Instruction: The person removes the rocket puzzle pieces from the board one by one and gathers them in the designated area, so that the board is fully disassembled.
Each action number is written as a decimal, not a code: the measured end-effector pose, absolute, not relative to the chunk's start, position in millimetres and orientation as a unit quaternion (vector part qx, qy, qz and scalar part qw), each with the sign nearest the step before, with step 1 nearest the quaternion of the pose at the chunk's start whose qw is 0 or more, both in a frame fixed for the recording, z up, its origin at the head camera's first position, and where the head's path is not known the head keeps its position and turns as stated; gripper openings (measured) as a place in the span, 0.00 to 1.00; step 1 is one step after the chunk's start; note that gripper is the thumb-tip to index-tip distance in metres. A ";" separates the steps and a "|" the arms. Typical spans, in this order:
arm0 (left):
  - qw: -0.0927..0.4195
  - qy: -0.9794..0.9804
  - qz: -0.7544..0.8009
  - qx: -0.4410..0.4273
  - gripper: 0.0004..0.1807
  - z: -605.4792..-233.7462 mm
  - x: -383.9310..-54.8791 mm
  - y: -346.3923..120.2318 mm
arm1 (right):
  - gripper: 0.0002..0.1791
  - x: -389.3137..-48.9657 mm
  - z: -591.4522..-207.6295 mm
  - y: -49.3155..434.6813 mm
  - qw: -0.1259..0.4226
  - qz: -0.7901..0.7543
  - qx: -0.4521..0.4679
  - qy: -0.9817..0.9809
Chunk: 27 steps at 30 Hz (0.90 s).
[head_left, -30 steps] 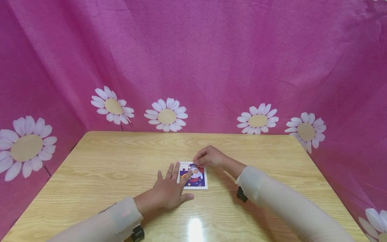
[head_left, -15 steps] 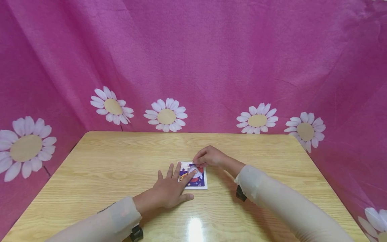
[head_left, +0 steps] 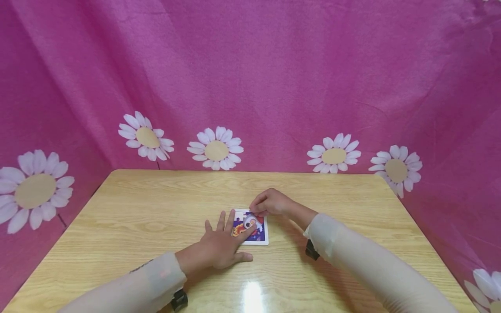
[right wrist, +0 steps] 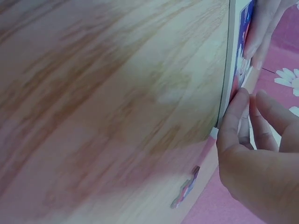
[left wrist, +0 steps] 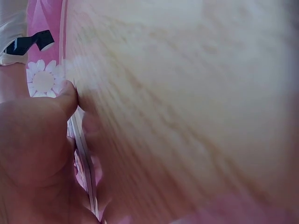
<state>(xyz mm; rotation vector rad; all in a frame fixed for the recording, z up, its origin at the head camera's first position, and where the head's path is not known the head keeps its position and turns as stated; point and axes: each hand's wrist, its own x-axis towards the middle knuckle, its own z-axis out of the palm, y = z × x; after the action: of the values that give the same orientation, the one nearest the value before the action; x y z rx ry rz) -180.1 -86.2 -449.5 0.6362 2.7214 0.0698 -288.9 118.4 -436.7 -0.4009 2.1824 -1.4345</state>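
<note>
A small jigsaw puzzle (head_left: 259, 234) in a white frame lies on the wooden table, its picture a rocket on purple with an orange flame. White backing (head_left: 238, 214) shows at its upper left, with a piece-shaped outline. My left hand (head_left: 221, 247) lies spread from the left, index finger stretched across the picture and two fingertips at the frame's left edge. At the puzzle's upper right, my right hand (head_left: 271, 202) bends down with thumb and fingertips bunched together on it. Whatever sits between those fingertips is hidden. In the right wrist view, a loose puzzle piece (right wrist: 186, 187) rests on the table.
The wooden table (head_left: 156, 195) reaches back to a pink curtain (head_left: 266, 87) printed with large white daisies. Light glares off the tabletop near the front. Each forearm wears a pale sleeve, with a black device at the wrist.
My left index finger has slid a little right and down across the picture, uncovering more of the flame and rocket. The right hand keeps its place on the puzzle.
</note>
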 end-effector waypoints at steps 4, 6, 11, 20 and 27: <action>0.171 0.959 0.020 0.225 0.45 -450.0 -180.9 -85.9 | 0.08 -287.7 -433.2 116.7 0.248 -0.509 -0.168 0.807; 0.171 0.959 0.019 0.224 0.45 -449.7 -181.0 -85.8 | 0.08 -286.8 -431.9 114.7 0.243 -0.495 -0.169 0.817; 0.173 0.959 0.020 0.224 0.44 -450.3 -181.1 -85.5 | 0.07 -287.0 -433.5 111.2 0.217 -0.446 -0.165 0.852; 0.173 0.959 0.018 0.224 0.45 -448.0 -179.2 -85.5 | 0.04 -283.6 -427.6 109.0 0.177 -0.370 -0.220 0.885; 0.171 0.960 0.015 0.223 0.45 -447.0 -179.1 -85.1 | 0.05 -285.7 -425.3 108.4 0.176 -0.351 -0.236 0.889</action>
<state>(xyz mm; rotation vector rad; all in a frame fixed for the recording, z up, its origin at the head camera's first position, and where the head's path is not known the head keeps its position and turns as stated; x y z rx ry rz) -179.1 -85.1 -447.0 0.6333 2.7258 0.0430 -285.7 108.4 -425.3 -0.6671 2.5165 -0.9949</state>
